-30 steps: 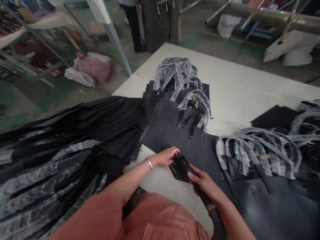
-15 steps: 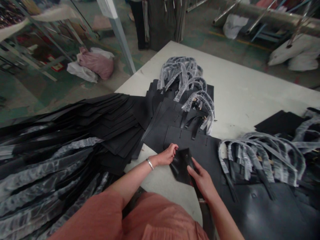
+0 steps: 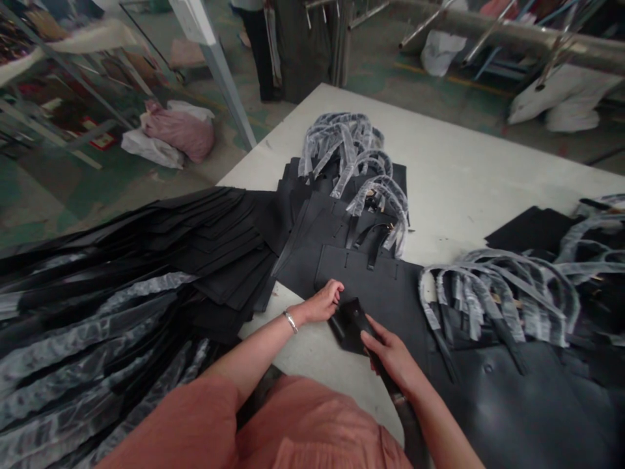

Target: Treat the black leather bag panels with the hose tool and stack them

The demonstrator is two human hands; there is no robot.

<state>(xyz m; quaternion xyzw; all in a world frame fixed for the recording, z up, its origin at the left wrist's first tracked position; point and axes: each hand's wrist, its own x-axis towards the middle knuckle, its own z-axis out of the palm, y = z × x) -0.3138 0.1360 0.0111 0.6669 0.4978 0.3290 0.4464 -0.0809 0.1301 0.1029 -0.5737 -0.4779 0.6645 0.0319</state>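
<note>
My left hand (image 3: 323, 303) pinches the upper left edge of a small black leather piece (image 3: 347, 324) that lies at the near corner of a flat black bag panel (image 3: 381, 290). My right hand (image 3: 390, 355) grips the same small piece from the right, over a dark strap (image 3: 407, 417) that runs down toward me. A metal bracelet is on my left wrist. Both hands are closed on the piece.
A white table (image 3: 463, 176) carries a pile of black bags with plastic-wrapped handles (image 3: 361, 166) at the back and another pile (image 3: 508, 293) at the right. A long stack of black panels (image 3: 146, 273) fans out at the left. A person stands beyond the table (image 3: 263, 45).
Both hands stayed on the small black piece and turned it slightly. My right hand slid a little up along it; the view shifted slightly.
</note>
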